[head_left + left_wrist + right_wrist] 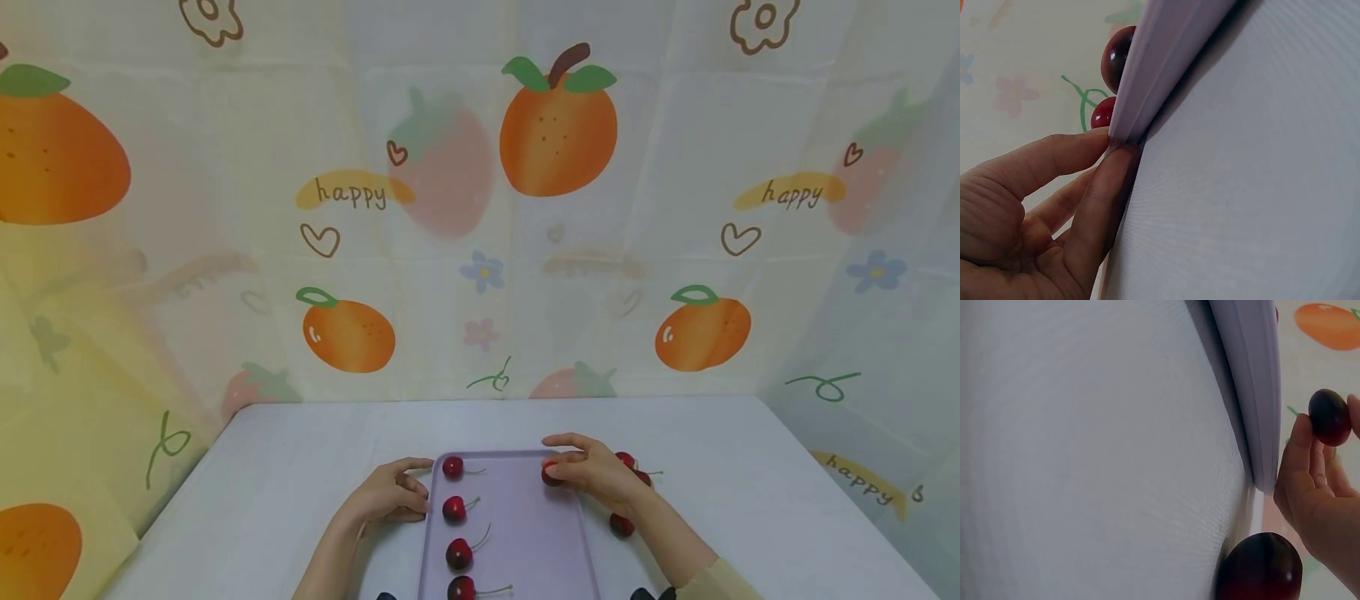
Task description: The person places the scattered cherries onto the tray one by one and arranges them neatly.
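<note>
At the left edge of a lilac tray (517,533), my left hand (390,493) holds the side, its thumb and index finger at the rim in the left wrist view. Four dark red cherries with stems run down the tray's left side, the uppermost cherry (453,467) near the far corner. Over the tray's far right corner, my right hand (600,473) pinches another cherry (1329,417) between thumb and fingertips. That cherry is raised above the rim in the right wrist view.
To the right of the tray, loose cherries lie on the white table (697,467), one cherry (622,524) nearer and others partly behind the right hand. A fruit-printed curtain (480,250) stands behind the table.
</note>
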A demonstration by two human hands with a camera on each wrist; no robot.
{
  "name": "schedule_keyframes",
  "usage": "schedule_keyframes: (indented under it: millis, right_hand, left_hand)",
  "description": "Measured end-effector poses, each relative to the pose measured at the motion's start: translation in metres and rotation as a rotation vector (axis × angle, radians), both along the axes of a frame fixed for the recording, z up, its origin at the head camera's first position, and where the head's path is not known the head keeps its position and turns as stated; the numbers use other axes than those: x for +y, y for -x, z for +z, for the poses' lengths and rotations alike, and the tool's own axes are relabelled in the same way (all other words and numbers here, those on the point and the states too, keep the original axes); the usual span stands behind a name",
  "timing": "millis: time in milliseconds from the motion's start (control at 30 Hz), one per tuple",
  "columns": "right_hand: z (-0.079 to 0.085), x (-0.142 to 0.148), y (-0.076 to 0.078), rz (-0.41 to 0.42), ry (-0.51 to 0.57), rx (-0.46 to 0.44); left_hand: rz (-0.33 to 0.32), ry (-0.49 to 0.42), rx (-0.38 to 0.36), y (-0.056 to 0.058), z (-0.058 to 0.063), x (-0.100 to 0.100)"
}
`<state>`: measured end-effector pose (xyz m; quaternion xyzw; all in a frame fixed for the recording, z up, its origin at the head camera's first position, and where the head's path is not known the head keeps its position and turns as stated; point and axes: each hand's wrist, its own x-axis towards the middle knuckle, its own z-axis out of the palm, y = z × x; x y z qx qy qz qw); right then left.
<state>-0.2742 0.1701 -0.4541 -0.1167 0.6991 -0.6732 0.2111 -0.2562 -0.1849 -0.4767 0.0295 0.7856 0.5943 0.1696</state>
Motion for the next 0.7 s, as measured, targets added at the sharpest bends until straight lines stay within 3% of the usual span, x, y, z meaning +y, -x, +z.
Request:
schedule_keyframes:
  millis: [367, 700]
  right_hand:
    - [-0.003, -0.010, 0.001, -0.055, -0.032, 0.012]
    - [-0.007, -0.031, 0.002, -0.146, 0.048, -0.025]
  left_hand:
    - [0.010, 0.020, -0.001, 0.000, 0.000, 0.002]
    - [0.009, 0.021, -0.001, 0.000, 0.000, 0.002]
